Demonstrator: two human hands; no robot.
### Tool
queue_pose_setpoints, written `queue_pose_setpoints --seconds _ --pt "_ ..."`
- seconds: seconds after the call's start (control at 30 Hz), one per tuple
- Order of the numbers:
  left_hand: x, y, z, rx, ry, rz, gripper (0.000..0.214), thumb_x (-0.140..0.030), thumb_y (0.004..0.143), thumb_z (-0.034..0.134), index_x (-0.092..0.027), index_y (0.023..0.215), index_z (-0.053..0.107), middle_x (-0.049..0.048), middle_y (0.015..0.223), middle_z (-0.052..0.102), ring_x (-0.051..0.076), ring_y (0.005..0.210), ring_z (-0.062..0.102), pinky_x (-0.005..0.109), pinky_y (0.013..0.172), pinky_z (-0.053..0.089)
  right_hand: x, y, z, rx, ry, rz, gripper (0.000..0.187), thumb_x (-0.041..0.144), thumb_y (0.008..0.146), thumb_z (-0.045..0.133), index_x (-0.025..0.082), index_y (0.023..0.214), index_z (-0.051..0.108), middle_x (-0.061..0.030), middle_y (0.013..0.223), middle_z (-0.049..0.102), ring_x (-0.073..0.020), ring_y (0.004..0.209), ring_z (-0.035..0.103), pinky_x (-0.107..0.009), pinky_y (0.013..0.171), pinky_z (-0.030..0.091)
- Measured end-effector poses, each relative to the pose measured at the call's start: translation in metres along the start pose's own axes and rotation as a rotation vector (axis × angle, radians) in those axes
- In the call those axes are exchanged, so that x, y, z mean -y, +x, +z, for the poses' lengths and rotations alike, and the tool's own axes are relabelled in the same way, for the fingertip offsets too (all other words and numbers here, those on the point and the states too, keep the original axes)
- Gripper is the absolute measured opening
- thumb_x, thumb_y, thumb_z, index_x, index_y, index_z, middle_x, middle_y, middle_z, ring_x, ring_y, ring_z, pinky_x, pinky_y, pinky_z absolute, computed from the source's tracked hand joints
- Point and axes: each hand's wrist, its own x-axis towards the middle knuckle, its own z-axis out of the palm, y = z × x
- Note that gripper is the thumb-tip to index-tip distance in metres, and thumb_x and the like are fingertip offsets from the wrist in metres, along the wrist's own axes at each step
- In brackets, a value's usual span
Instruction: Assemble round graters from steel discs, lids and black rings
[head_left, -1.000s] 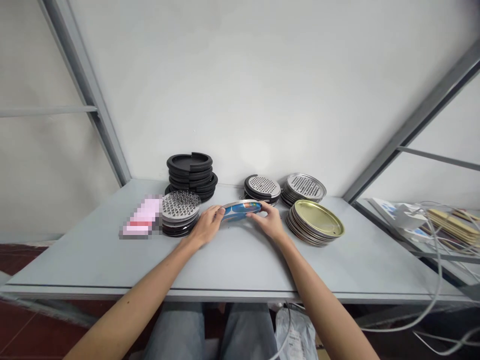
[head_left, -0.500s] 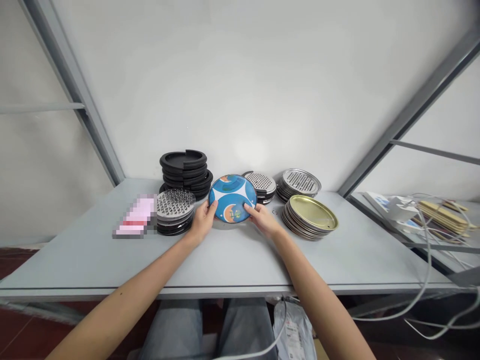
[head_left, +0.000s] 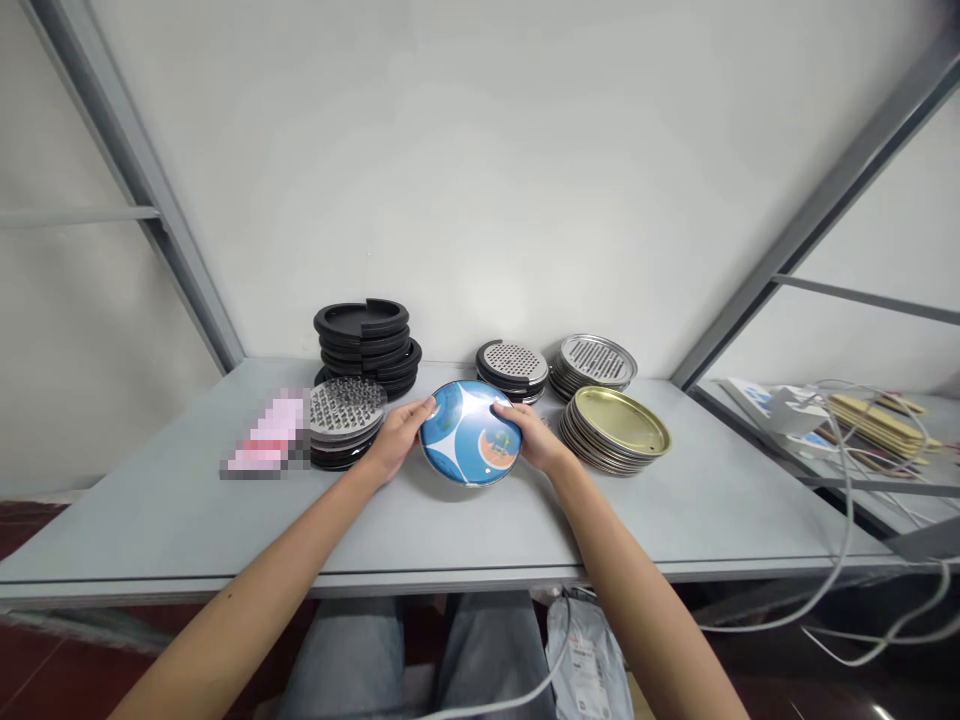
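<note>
Between my two hands is a round tin lid (head_left: 469, 436) with a blue, white and orange print, tilted with its printed face towards me above the table. My left hand (head_left: 405, 428) grips its left rim, thumb on the face. On the upper right rim, my right hand (head_left: 529, 432) holds it the same way. Left of my left hand stands a stack of round metal grater plates (head_left: 347, 410) with raised teeth. Right of my right hand is a stack of gold-coloured lids (head_left: 621, 422), inner side up.
Black ring-shaped holders (head_left: 361, 330) are piled at the back left. Behind the lid sit a perforated grater disc (head_left: 514, 364) in a black holder and a stack of slotted discs (head_left: 598, 360). A blurred pink item (head_left: 268, 432) lies left. White cables (head_left: 847, 500) hang at right.
The printed lid has come down and nearer to me, and has been turned so its print sits differently. Both hands still hold its rim; the perforated disc behind is less covered.
</note>
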Motion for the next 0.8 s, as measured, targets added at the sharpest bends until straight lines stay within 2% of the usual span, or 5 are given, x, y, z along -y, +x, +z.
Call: queue_pose_setpoints --seconds 0.1,0.3,0.53,0.67,0.8 --pt "0.0 0.001 -0.001 -0.02 0.034 -0.048 0.037 -0.049 0.073 0.07 -0.013 0.08 0.07 0.0018 0.067 0.065 0.014 0.063 0.058 0.024 0.06 0.045 -0.001 0.001 0.001 -0.031 -0.025 -0.009 0.04 0.055 0.069 0.069 0.014 0.072 0.068 -0.0091 0.077 0.073 -0.0208 0.069 0.067 -0.032 0.069 0.053" --pt "0.002 0.003 -0.001 -0.124 0.014 0.043 0.038 -0.05 0.072 0.07 -0.015 0.086 0.068 0.0001 0.07 0.064 0.013 0.061 0.056 0.022 0.055 0.044 -0.005 0.007 -0.004 -0.038 -0.002 -0.126 0.042 0.058 0.074 0.064 0.018 0.084 0.069 -0.0056 0.084 0.072 -0.0197 0.076 0.067 -0.031 0.071 0.052" --pt "-0.003 -0.002 0.002 -0.06 -0.116 -0.1 0.037 -0.046 0.069 0.074 -0.017 0.061 0.052 -0.006 0.055 0.047 0.008 0.048 0.044 0.02 0.048 0.039 -0.003 0.006 -0.007 -0.046 0.005 -0.137 0.038 0.053 0.071 0.069 0.017 0.083 0.071 -0.0065 0.083 0.073 -0.0204 0.075 0.067 -0.032 0.071 0.052" --pt "-0.005 -0.005 0.006 -0.05 -0.035 -0.244 0.043 -0.053 0.069 0.073 -0.016 0.063 0.052 -0.0062 0.053 0.047 0.006 0.044 0.042 0.019 0.044 0.033 -0.004 0.006 -0.002 -0.015 0.021 -0.102 0.037 0.052 0.069 0.071 0.016 0.078 0.071 -0.0073 0.08 0.073 -0.0219 0.075 0.067 -0.035 0.074 0.053" --pt "-0.003 -0.004 0.008 -0.059 0.003 -0.182 0.047 -0.055 0.064 0.075 -0.016 0.063 0.05 -0.0067 0.052 0.045 0.006 0.044 0.041 0.018 0.043 0.033 -0.008 0.009 0.0 -0.105 0.001 -0.148 0.044 0.06 0.07 0.067 0.016 0.077 0.07 -0.0062 0.075 0.072 -0.0208 0.073 0.066 -0.033 0.071 0.052"
